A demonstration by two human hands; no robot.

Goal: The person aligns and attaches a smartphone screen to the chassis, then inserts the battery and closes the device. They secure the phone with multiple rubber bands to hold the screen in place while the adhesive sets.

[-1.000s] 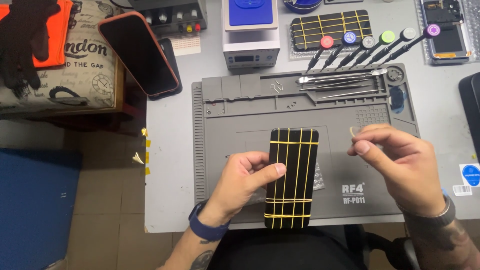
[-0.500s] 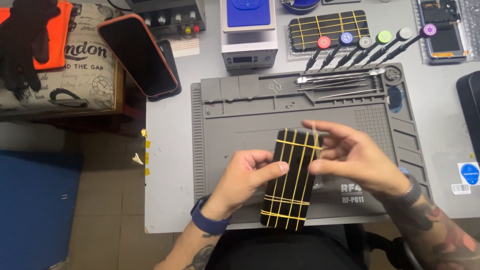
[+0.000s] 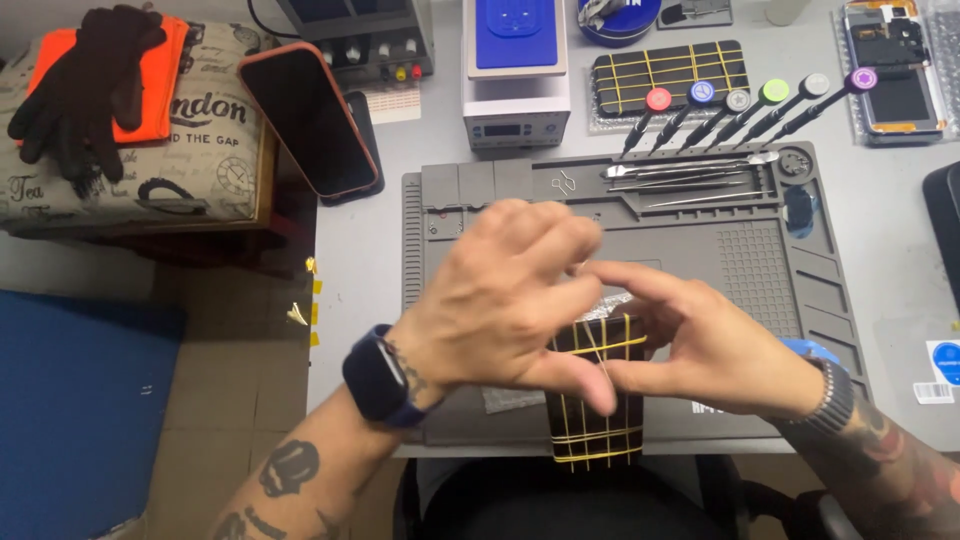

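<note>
A black phone [image 3: 597, 425] wrapped in several yellow rubber bands lies upright on the grey work mat [image 3: 760, 270], near its front edge. My left hand [image 3: 500, 300] hovers over the phone's upper end, fingers spread and raised, thumb lying across the phone. From the right, my right hand [image 3: 705, 350] reaches in with its index finger pointing left above the phone and its thumb meeting my left thumb. One loose yellow rubber band [image 3: 594, 348] runs slantwise across the phone, stretched between the two hands. The phone's upper end is hidden by my hands.
Several screwdrivers with coloured caps [image 3: 740, 105] and tweezers [image 3: 690, 170] lie at the mat's back. Behind them lie another banded phone [image 3: 670, 75] and a blue-topped machine [image 3: 515, 70]. A red-cased phone [image 3: 310, 120] and a cushion with black gloves [image 3: 90, 80] are to the left.
My right hand came in from the right with the rubber band and met my left hand over the phone. My left hand lifted off the phone's side and spread its fingers.
</note>
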